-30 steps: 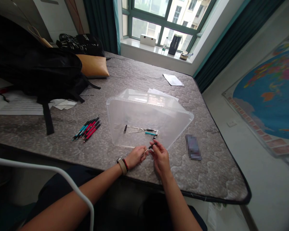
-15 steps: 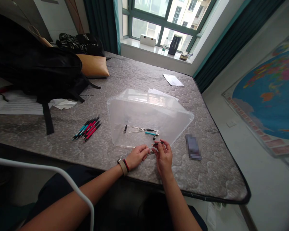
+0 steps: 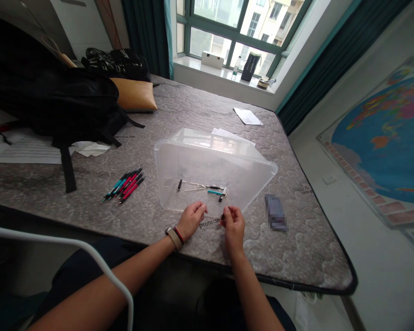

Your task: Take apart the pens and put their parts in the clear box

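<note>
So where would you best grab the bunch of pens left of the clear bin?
Probably pinch the pens across the middle of the barrels, coming from above. They lie flat and roughly parallel on the mattress, tips toward the near left, with open space on both long sides.

2 bare hands: left hand (image 3: 190, 219), right hand (image 3: 233, 224). 1 clear plastic bin (image 3: 214, 161). 1 bundle of pens (image 3: 124, 183) on the mattress, red and teal; exact count cannot be told. Several loose pen parts (image 3: 203, 187) inside the bin, too small to count. 1 black backpack (image 3: 51, 101). 1 tan cushion (image 3: 134, 94). 1 world map (image 3: 386, 138). 1 blurred flat object (image 3: 275, 212).
</note>
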The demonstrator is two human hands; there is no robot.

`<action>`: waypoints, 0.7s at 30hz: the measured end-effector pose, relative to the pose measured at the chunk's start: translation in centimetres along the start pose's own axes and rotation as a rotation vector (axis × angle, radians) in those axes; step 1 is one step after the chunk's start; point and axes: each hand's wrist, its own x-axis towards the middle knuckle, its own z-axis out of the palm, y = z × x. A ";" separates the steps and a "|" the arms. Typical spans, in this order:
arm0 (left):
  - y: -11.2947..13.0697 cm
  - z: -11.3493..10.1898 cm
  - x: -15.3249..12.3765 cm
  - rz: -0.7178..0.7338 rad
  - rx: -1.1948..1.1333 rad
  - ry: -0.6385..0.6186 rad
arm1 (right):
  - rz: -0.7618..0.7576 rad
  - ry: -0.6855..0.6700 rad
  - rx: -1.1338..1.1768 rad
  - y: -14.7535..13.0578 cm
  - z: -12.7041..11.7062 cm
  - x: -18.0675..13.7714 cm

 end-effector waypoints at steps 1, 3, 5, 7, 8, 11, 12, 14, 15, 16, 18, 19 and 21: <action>0.1 -0.2 0.2 -0.004 -0.042 0.038 | 0.047 -0.087 -0.062 0.4 0.1 -0.1; 0.3 -0.6 0.4 -0.019 -0.114 0.085 | 0.123 -0.241 -0.167 1.2 0.3 -0.2; 0.4 -0.8 0.6 -0.033 -0.146 0.094 | 0.157 -0.299 -0.213 1.7 0.5 -0.2; 0.4 -0.8 0.6 -0.037 -0.145 0.087 | 0.181 -0.273 -0.166 1.5 0.5 -0.2; 0.4 -0.8 0.6 -0.037 -0.139 0.085 | 0.191 -0.235 -0.096 1.2 0.5 -0.2; 0.2 -0.7 0.6 -0.033 -0.123 0.087 | 0.196 -0.122 0.225 -0.4 0.3 -0.3; 0.1 -0.6 0.6 -0.030 -0.117 0.090 | 0.201 -0.106 0.319 -0.9 0.3 -0.4; -0.1 -0.5 0.6 -0.022 -0.093 0.093 | 0.231 -0.126 0.410 -1.3 0.3 -0.8; -0.1 -0.4 0.5 -0.018 -0.074 0.088 | 0.251 -0.143 0.407 -1.2 0.4 -0.9; -0.2 -0.4 0.4 -0.012 -0.048 0.077 | 0.267 -0.156 0.383 -0.9 0.6 -1.1; -0.2 -0.2 0.2 0.018 0.033 0.035 | 0.297 -0.181 0.300 0.0 0.9 -1.2; -0.1 -0.1 0.0 0.044 0.087 0.005 | 0.307 -0.190 0.256 0.5 1.1 -1.2; 0.0 0.1 -0.4 0.118 0.208 -0.056 | 0.289 -0.192 0.176 1.3 1.3 -1.0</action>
